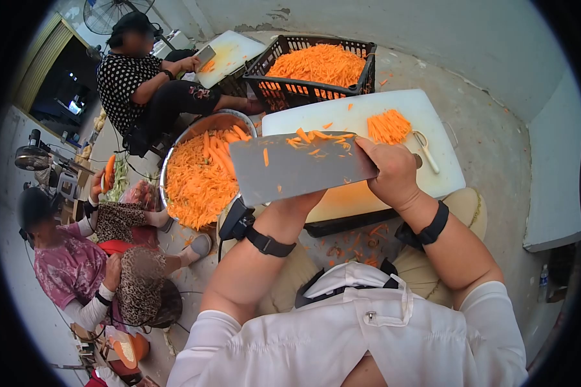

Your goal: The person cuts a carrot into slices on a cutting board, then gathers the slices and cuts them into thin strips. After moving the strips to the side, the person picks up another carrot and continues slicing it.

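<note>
My right hand is closed on the handle of a broad cleaver, its blade raised above the white cutting board. Carrot shreds cling to the blade, mostly along its upper edge. My left hand is behind and below the blade, which hides its fingers. On the board, beyond my right hand, lies a neat pile of carrot strips. Beside the pile rests a peeler with a white handle. Orange stains mark the board near me.
Left of the board stands a metal basin of shredded carrot and several whole carrots. A black crate heaped with shreds stands beyond. One person cuts at another board; a second person holds a carrot. Scraps litter the floor.
</note>
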`<action>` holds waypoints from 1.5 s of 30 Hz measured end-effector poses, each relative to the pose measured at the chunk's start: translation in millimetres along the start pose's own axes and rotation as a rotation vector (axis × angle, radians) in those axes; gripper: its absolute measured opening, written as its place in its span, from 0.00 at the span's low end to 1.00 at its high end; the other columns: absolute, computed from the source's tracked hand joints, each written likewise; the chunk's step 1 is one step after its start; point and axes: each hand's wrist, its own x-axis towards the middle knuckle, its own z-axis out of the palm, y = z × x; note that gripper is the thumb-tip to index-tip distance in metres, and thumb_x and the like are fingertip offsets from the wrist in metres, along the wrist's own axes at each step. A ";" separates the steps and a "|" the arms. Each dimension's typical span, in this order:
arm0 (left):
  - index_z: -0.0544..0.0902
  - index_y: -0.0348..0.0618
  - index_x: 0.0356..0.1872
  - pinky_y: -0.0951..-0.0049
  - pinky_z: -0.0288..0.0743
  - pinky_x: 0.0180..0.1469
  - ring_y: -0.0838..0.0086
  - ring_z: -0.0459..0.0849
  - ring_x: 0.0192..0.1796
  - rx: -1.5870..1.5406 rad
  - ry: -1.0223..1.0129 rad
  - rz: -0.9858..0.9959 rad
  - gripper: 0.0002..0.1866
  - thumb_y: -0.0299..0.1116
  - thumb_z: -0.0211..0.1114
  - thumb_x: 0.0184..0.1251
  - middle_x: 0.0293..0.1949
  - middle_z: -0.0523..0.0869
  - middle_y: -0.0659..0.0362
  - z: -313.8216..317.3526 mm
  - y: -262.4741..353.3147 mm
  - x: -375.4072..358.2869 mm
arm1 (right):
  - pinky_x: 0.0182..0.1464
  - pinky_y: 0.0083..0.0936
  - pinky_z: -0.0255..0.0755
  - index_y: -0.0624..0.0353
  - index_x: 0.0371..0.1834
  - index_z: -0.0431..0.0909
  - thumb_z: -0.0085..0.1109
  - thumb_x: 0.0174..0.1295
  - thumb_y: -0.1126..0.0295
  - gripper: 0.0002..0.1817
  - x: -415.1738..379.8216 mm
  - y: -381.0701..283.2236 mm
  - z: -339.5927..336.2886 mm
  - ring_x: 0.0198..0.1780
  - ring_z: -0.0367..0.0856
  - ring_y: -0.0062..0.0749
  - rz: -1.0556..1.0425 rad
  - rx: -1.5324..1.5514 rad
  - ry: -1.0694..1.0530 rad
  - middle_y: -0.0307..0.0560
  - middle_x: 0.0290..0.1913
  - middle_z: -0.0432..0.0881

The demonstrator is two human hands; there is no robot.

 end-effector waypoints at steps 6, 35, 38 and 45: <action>0.77 0.40 0.38 0.82 0.73 0.35 0.80 0.72 0.31 -0.185 0.134 -0.123 0.08 0.22 0.61 0.58 0.33 0.77 0.61 0.3 1.6 8.0 | 0.32 0.33 0.72 0.57 0.41 0.80 0.57 0.48 0.76 0.15 -6.5 16.4 9.0 0.28 0.79 0.44 0.351 0.063 -0.176 0.50 0.25 0.80; 0.68 0.39 0.56 0.59 0.68 0.57 0.65 0.76 0.53 0.247 0.337 -0.117 0.19 0.42 0.45 0.74 0.53 0.76 0.53 -52.1 -8.1 96.9 | 0.13 0.16 0.60 0.64 0.35 0.73 0.50 0.65 0.66 0.11 -16.0 38.4 -2.2 0.11 0.66 0.19 1.315 1.049 -0.758 0.40 0.14 0.71; 0.70 0.39 0.52 0.60 0.72 0.55 0.66 0.78 0.51 0.204 0.366 -0.107 0.16 0.40 0.44 0.74 0.49 0.78 0.54 -49.1 -13.5 94.9 | 0.13 0.15 0.61 0.63 0.35 0.73 0.51 0.65 0.65 0.11 -16.4 38.4 -0.4 0.11 0.66 0.19 1.326 1.043 -0.744 0.40 0.14 0.71; 0.71 0.38 0.50 0.63 0.73 0.53 0.67 0.79 0.47 0.132 0.335 -0.161 0.15 0.37 0.45 0.74 0.46 0.80 0.54 -50.0 -25.7 92.8 | 0.14 0.15 0.62 0.64 0.36 0.73 0.53 0.63 0.64 0.12 -11.3 37.3 6.8 0.11 0.67 0.21 1.318 1.044 -0.677 0.42 0.15 0.72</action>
